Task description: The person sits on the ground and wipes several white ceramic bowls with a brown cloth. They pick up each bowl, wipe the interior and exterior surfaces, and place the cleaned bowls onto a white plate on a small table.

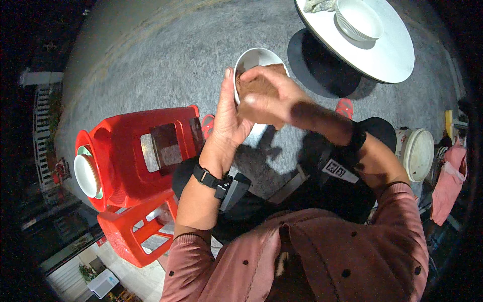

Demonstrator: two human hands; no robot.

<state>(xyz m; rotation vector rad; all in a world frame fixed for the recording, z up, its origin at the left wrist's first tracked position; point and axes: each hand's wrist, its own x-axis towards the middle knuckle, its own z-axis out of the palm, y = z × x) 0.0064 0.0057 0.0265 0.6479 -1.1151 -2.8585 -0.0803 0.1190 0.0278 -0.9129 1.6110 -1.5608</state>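
A white bowl [258, 56] is tilted in front of me, with its open side facing up towards me. My left hand [231, 120] supports it from the left, thumb along the rim and palm beneath. Bunched inside the bowl and hanging over its near edge is a brown cloth [260, 87]. My right hand [281, 90] grips this cloth, fingers curled over it within the bowl. The cloth and my hands hide the bowl's near side and most of its inside.
At the upper right, a round white table [394, 56] carries a stack of white bowls [360, 20] and a crumpled rag [319, 5]. Bowls [86, 175] rest on a red plastic stool [117, 143] at left, near another red stool [126, 238]. A lidded bucket [419, 154] stands at right.
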